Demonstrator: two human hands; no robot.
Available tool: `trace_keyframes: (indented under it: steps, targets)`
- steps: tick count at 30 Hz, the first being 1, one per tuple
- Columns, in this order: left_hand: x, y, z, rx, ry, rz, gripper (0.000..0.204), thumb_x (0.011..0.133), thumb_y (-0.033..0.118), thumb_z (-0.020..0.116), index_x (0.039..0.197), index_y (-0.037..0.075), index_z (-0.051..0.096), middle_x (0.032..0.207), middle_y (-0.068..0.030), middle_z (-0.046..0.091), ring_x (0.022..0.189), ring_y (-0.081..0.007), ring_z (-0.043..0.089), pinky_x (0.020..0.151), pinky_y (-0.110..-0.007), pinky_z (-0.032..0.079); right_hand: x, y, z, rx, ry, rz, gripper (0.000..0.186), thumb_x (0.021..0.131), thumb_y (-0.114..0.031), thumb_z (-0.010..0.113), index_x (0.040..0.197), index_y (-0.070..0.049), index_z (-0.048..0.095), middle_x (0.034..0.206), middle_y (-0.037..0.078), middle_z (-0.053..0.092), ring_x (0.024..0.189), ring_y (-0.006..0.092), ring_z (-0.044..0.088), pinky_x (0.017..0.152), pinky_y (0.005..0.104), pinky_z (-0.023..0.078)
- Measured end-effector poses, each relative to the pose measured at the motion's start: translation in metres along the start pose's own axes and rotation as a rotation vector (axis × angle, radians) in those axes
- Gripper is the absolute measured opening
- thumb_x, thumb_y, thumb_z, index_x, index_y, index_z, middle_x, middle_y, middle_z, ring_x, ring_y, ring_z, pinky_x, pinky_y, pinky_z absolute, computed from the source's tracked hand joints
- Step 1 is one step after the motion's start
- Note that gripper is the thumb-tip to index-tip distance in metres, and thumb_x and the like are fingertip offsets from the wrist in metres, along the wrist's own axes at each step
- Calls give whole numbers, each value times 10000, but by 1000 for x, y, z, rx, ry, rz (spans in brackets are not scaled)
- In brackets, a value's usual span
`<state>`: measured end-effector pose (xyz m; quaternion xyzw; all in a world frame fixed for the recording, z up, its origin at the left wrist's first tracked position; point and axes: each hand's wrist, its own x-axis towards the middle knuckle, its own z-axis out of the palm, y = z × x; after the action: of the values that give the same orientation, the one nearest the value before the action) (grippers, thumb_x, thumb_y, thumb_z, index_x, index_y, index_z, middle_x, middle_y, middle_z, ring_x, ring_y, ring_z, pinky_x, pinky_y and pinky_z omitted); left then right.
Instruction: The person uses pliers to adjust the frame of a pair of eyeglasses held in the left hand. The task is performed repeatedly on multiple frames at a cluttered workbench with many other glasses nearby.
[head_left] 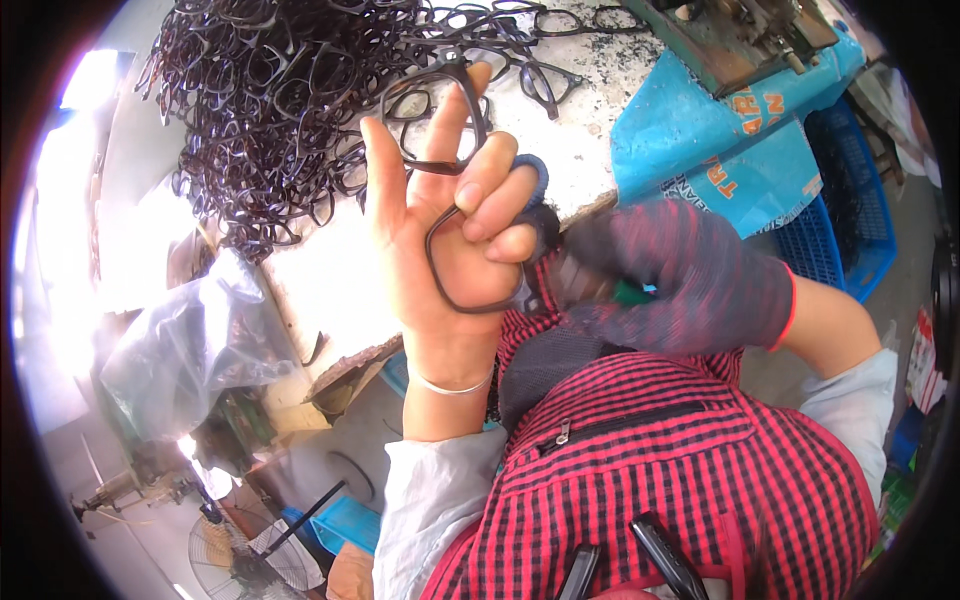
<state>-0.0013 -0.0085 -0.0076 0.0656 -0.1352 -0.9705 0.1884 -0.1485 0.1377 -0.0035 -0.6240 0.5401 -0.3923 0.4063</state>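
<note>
My bare left hand [450, 220] is raised over the front edge of the workbench, palm showing, with a dark eyeglass frame [432, 262] in its bent fingers. One rim loop stands upright around a finger, and the other lies across the palm. Dark blue coverings [535, 190] wrap fingertips of this hand. Close beside it, my right hand [680, 275] wears a dark glove with red streaks and is smeared by motion. Something small and green [632, 293] shows at its fingers, too blurred to name. A large heap of dark eyeglass frames [265, 90] lies beyond my left hand.
A metal machine [745, 40] stands at the far right of the white bench [590, 95], on blue printed sheeting [700, 140]. Blue plastic crates [860, 220] sit below on the right. To the left are a clear plastic bag [200, 345] and a fan [235, 560].
</note>
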Motion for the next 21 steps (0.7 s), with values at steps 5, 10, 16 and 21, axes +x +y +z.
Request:
trace_keyframes:
  steps: [5, 10, 16, 21]
  targets:
    - [3, 5, -9, -9, -95, 45, 757, 1030, 530, 382, 1529, -17, 226, 803, -55, 369, 658, -149, 342, 526, -317, 418, -7, 3, 9, -421, 237, -91, 225, 774, -161, 765, 973, -88, 689, 951, 117, 675, 847, 315, 630, 736, 399, 502]
    - [-6, 6, -7, 97, 29, 72, 740, 1028, 561, 362, 1527, 22, 267, 776, -27, 364, 639, -122, 329, 495, -256, 315, -3, -4, 5, -710, 124, -120, 273, 784, -159, 758, 1034, -76, 688, 1016, 106, 670, 888, 309, 634, 790, 389, 510]
    - [-116, 66, -42, 1521, 166, -329, 721, 875, 634, 599, 1190, -10, 674, 922, -125, 661, 887, -231, 630, 803, -333, 495, -42, 41, -12, 833, 115, 305, 451, 966, -230, 609, 1340, -5, 495, 1113, 173, 641, 1018, 273, 638, 871, 429, 546]
    - [-107, 89, -37, 2198, 620, 143, 317, 823, 127, 740, 1124, 34, 711, 946, -117, 673, 903, -244, 625, 820, -349, 482, -56, 58, -3, 1272, 123, 378, 654, 981, -244, 544, 1490, 25, 236, 1217, 252, 580, 1064, 356, 621, 874, 533, 560]
